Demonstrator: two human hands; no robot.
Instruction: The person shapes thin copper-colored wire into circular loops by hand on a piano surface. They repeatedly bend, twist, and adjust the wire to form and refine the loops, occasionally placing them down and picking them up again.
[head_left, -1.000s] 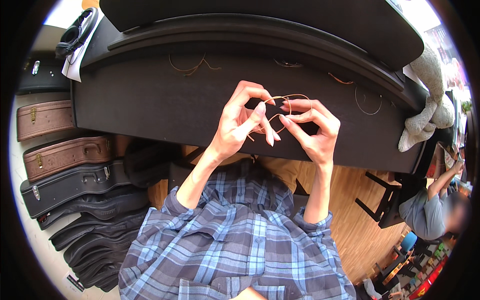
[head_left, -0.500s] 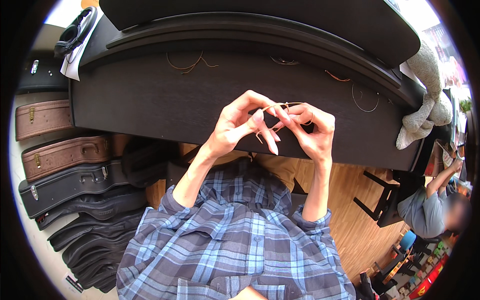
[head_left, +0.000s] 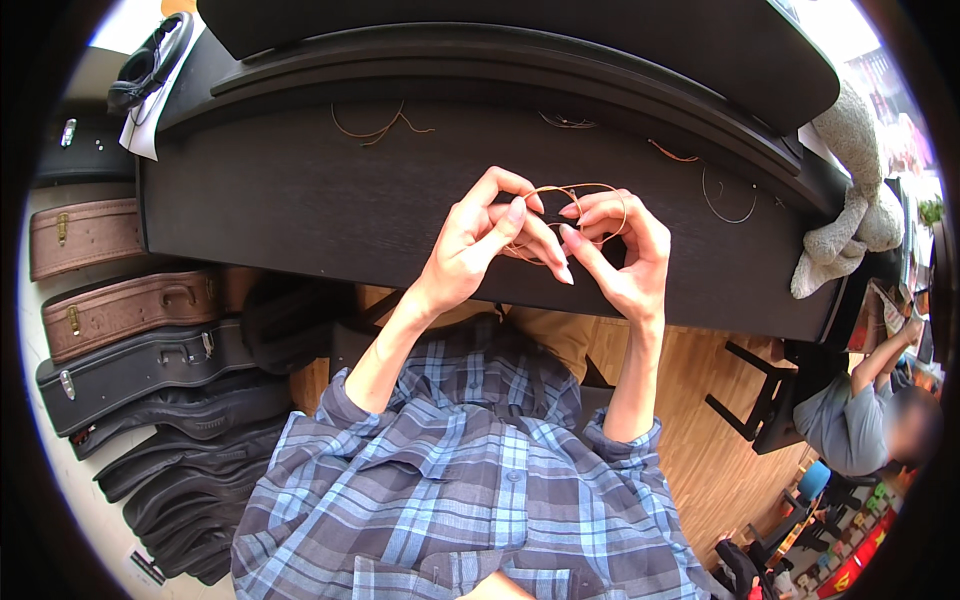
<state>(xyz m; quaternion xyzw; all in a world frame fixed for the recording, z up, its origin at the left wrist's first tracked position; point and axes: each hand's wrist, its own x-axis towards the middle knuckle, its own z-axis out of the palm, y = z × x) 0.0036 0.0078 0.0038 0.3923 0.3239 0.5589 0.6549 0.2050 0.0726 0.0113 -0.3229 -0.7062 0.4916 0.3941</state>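
A thin copper-coloured string (head_left: 601, 184), looped into a loose coil, is held between my hands above the black surface (head_left: 330, 205). My left hand (head_left: 465, 240) pinches the coil's left side between thumb and index finger, its other fingers reaching toward the middle. On the other side, my right hand (head_left: 632, 262) has its thumb and curled fingertips at the string, with one loop running past its fingers. Where the string's ends lie among the fingers is hard to make out.
Along the back of the surface lie a tan string (head_left: 368, 134), a pale bundle (head_left: 567, 122), an orange string (head_left: 673, 152) and a silvery curved string (head_left: 730, 216). A grey plush toy (head_left: 850, 225) hangs at right, headphones (head_left: 150, 70) at far left. Instrument cases (head_left: 130, 315) line the left; a person (head_left: 850, 425) is at right.
My hands have drawn slightly apart and up, and the string's loops have spread wider between them. My right fingers have shifted along the coil.
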